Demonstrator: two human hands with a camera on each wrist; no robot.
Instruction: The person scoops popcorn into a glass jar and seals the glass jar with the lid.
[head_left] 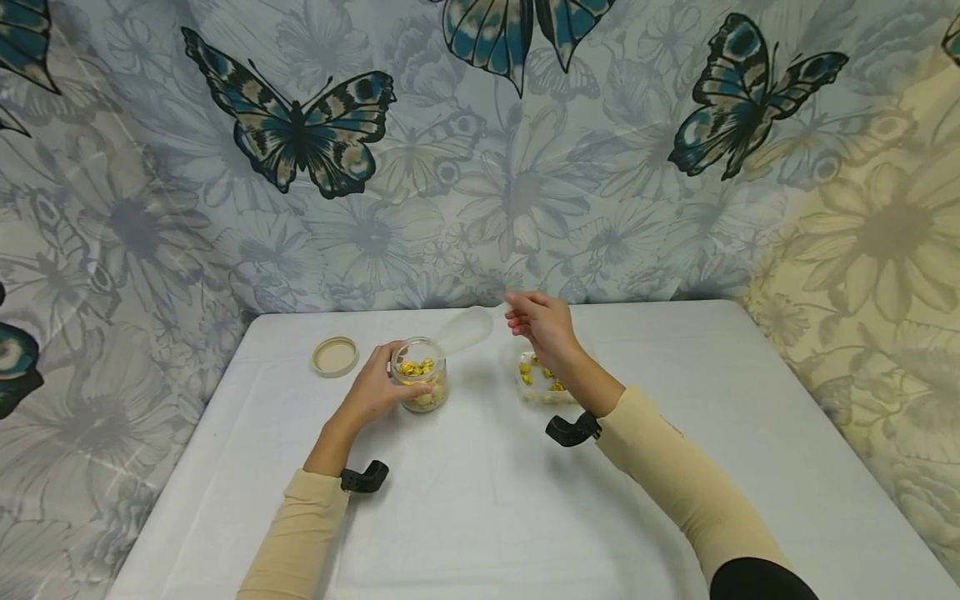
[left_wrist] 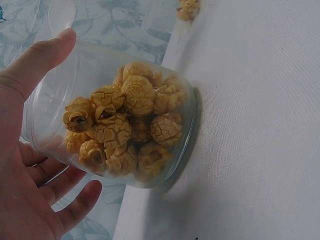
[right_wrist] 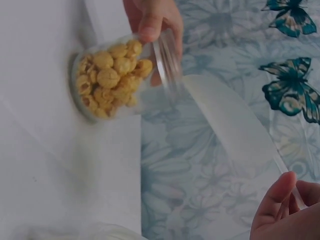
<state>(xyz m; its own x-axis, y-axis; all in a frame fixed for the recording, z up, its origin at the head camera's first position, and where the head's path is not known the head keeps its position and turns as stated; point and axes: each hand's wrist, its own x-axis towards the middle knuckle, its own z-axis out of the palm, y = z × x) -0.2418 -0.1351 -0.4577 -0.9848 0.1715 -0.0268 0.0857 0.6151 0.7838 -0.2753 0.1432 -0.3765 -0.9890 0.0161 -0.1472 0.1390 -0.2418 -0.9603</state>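
My left hand (head_left: 375,387) holds an upright clear jar (head_left: 424,403) on the table, thumb on one side and fingers round the other. Round pieces of caramel popcorn (left_wrist: 120,130) fill the jar's lower part; its mouth is uncovered. Between thumb and fingers, my right hand (head_left: 546,330) pinches the thin handle of a translucent plastic scoop (right_wrist: 232,120). The scoop tilts down to the left, its tip at the jar's rim, and no popcorn shows in its bowl. Below the right hand stands a clear container (head_left: 529,395) with more popcorn, partly hidden by the wrist.
A round, pale gold lid (head_left: 334,358) lies on the table left of the jar. White cloth covers the table (head_left: 465,500). Right behind its far edge is a wall (head_left: 420,250) patterned with butterflies and flowers. Each wrist carries a black camera mount (head_left: 573,429).
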